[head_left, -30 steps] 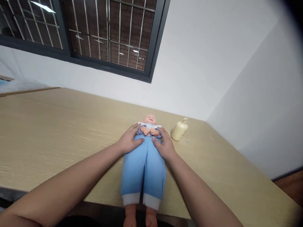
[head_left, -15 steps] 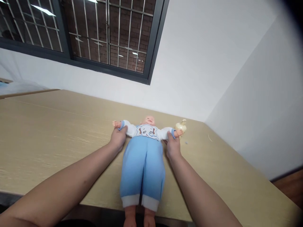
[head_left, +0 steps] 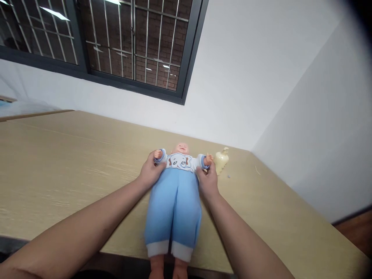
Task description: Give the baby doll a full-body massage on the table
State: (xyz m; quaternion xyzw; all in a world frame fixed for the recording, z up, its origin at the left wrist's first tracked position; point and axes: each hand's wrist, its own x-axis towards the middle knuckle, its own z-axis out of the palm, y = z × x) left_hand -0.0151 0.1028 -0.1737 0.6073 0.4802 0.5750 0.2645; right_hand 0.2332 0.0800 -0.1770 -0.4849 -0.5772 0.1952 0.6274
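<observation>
A baby doll [head_left: 174,201] in blue trousers and a white top with an elephant print lies on its back, head toward the wall and feet past the table's near edge. My left hand [head_left: 151,169] is closed around the doll's arm on the left, near the blue cuff. On the other side my right hand [head_left: 208,180] grips the doll's right-side arm, thumb on the sleeve. Both doll arms are bent inward, with the small hands pointing up. Just beyond my right hand stands a cream baby bottle [head_left: 222,158].
The wooden table [head_left: 87,155] reaches back to a white wall [head_left: 238,77] below a barred window [head_left: 133,46]. A thin pale strip [head_left: 257,169] and a tiny bluish bit [head_left: 228,176] lie to the right. Clear plastic [head_left: 26,107] is at the far left.
Both doll arms, spread out wide before, are drawn in toward its chest with my hands on them. The bottle shows more fully. The doll's legs have shifted slightly left.
</observation>
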